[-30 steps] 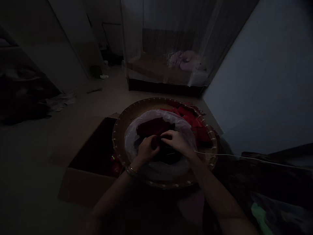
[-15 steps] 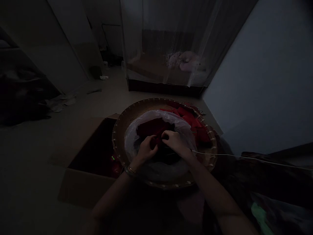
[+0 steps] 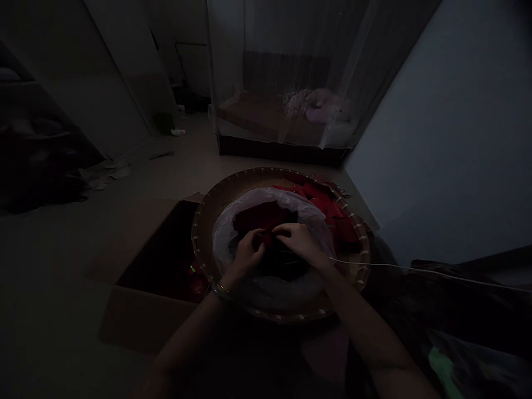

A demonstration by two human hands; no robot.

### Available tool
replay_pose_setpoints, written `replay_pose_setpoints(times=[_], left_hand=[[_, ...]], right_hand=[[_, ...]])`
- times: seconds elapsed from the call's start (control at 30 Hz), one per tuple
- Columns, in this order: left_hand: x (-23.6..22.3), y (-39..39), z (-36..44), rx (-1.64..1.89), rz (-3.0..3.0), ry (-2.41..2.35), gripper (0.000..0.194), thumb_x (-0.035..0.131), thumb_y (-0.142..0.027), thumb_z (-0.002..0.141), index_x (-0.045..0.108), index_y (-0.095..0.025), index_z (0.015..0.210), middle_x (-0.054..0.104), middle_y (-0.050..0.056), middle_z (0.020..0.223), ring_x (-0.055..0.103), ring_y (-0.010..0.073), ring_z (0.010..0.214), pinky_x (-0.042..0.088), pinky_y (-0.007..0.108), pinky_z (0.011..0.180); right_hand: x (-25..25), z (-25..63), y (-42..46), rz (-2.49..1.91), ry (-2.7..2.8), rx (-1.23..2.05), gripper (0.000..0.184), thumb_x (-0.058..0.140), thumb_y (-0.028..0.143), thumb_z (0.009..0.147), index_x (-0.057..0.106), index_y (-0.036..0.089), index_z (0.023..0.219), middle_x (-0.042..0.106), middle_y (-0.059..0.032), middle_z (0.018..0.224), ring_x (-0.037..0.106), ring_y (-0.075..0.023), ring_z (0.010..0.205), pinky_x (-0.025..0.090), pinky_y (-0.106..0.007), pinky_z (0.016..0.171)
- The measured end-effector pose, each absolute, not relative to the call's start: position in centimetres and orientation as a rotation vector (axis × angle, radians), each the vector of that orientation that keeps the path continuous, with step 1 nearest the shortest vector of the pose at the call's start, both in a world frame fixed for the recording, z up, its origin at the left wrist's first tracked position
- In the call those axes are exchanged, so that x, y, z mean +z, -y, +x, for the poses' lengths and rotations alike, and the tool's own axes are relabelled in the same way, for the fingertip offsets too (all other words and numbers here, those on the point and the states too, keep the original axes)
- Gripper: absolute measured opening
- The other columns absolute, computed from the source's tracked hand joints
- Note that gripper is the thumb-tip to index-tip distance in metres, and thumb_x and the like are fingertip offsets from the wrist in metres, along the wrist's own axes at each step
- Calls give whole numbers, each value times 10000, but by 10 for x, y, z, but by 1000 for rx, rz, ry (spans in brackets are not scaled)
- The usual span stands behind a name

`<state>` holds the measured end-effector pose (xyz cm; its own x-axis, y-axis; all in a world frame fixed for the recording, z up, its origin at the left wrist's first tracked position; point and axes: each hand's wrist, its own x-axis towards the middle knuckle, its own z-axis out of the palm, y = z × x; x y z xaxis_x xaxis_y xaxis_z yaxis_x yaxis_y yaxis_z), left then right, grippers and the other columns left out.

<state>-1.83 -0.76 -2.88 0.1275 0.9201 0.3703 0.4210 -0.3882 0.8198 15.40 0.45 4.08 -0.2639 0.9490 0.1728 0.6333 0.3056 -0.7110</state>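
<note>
My left hand point(image 3: 248, 252) and my right hand point(image 3: 300, 239) meet over the middle of a wide, round, tan woven-bamboo tray point(image 3: 206, 221) with pale bindings along its rim. Between my fingertips is the small dark red piece point(image 3: 268, 239), its material hard to make out in the gloom. My left thumb and fingers curve round its near-left side; my right thumb and forefinger reach in from 3 o'clock, their tips near each other. It is too dark to tell whether either set of fingers is truly pinching it.

The piece sits above the dark opening of a whitish, crinkled plastic bag point(image 3: 282, 292), which lies in the tray with its edge spread in a ring. Just beyond my fingers, toward 11 o'clock, a larger dark red mass point(image 3: 255, 216) shows within that ring. Bright red flat pieces point(image 3: 324, 202) lie heaped in the tray from 1 to 3 o'clock.

At 8 o'clock, beside the tray, stands an open brown cardboard box point(image 3: 141, 316), with a shiny red item point(image 3: 197, 287) inside. A thin white cord point(image 3: 374, 265) runs from my right wrist toward 3 o'clock. At 12 o'clock, well beyond, is a bed point(image 3: 257, 119) behind a sheer curtain.
</note>
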Motion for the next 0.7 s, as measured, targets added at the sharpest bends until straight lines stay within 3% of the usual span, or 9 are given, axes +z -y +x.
replay_pose_setpoints(times=[0.3,0.4,0.53,0.7], left_hand=[[-32,5,-19,1215,1772,-1202,215,536,-171,801,596,-157,1006,647,75,995,603,178,918,478,311,824],[-33,4,-19,1207,1735,-1190,215,544,-185,803,599,-158,1010,647,75,996,600,181,918,472,306,820],[-35,4,-19,1229,1679,-1188,204,557,-199,796,603,-161,991,649,69,987,601,185,913,469,298,812],[-34,4,-18,1243,1676,-1194,189,562,-212,802,599,-162,981,649,65,978,601,181,905,470,298,812]], right_hand=[[54,150,1,-1282,1974,578,241,534,100,754,689,213,899,701,-32,944,640,-173,887,485,-315,838],[51,150,0,-1197,1942,684,291,479,97,786,674,216,965,695,-35,982,642,-173,916,495,-322,852],[49,151,1,-1127,1756,864,306,396,190,868,617,212,1078,655,-58,1055,653,-164,865,538,-306,733],[50,152,1,-1298,1958,475,161,628,302,772,681,216,897,643,-57,907,580,-207,887,475,-352,799]])
